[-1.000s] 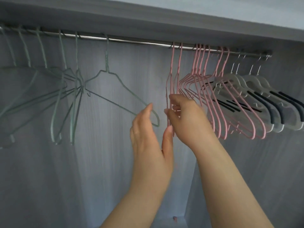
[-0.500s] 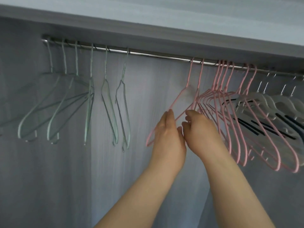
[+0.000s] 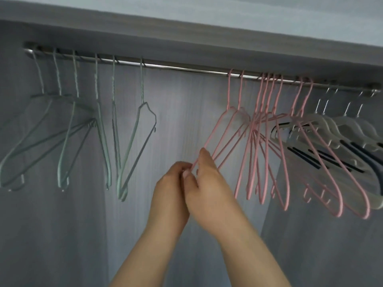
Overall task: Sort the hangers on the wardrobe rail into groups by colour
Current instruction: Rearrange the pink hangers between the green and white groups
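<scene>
A metal rail (image 3: 186,68) runs across the wardrobe top. Several pale green wire hangers (image 3: 132,146) hang along its left part. Several pink wire hangers (image 3: 284,162) hang right of the middle, and white plastic hangers (image 3: 352,133) with dark strips hang at the far right. The two leftmost pink hangers (image 3: 222,131) swing out to the left. My left hand (image 3: 172,187) and my right hand (image 3: 209,179) are pressed together at their lower ends, fingers pinching the wire there.
The grey wardrobe back wall (image 3: 186,112) shows in the wide gap between the green and pink groups. A shelf board (image 3: 186,32) sits just above the rail.
The view has shifted so the rail sits more to the right. Both hands closed together on the ends of the two leftmost pink hangers, which have swung out to the left.
</scene>
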